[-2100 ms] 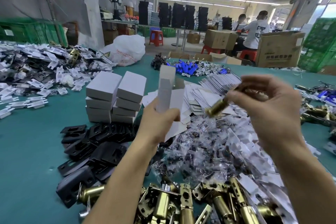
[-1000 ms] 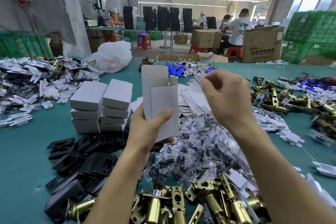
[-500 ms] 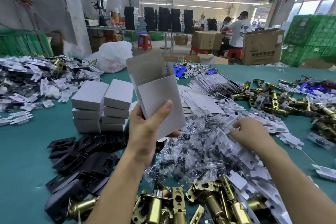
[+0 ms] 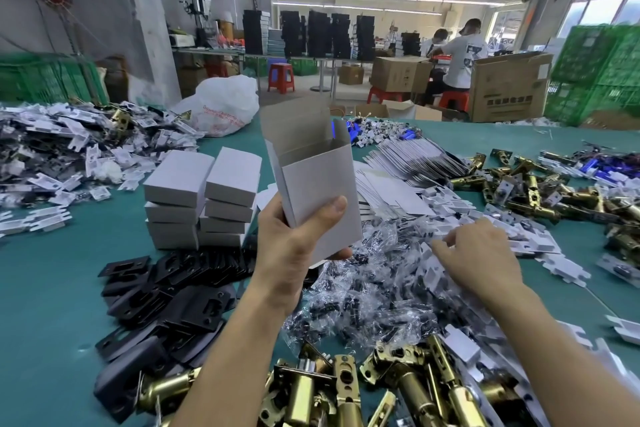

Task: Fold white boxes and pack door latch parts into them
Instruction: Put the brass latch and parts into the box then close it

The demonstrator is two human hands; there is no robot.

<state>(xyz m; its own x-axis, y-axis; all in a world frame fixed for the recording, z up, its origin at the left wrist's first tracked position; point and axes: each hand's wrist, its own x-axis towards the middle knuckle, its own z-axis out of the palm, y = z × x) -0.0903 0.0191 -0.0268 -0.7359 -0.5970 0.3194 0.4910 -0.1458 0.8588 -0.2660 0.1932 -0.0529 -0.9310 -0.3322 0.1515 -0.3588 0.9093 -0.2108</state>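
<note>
Brass latch bolts (image 4: 346, 392) are heaped at the near edge of the green tabletop (image 4: 45, 288), with black strike plates (image 4: 173, 298) piled just to their left. Beyond the bolts, a spread of small clear bags of screws (image 4: 363, 288) is seen at mid-table, mixed with white card inserts (image 4: 460, 347) on its right.

An open white box (image 4: 318, 191) is held upright above the bags by the left hand (image 4: 294, 246), with the thumb pressed on the front panel and the other fingers wrapped behind; the top flap is raised and the inside is shown open. The right hand (image 4: 485, 253) is laid palm down on the bags and inserts, fingers loosely curled into the pile; whether anything is pinched cannot be told.

Left of the held box, two stacks of closed white boxes (image 4: 204, 198) are set side by side. Behind the box, flat unfolded box blanks (image 4: 412, 163) are fanned out, and more brass latch bolts (image 4: 540, 191) are scattered toward the right edge. A white plastic sack (image 4: 221, 107) is placed at the far edge, and a large heap of white and dark parts (image 4: 62, 149) is spread at the far left corner.
</note>
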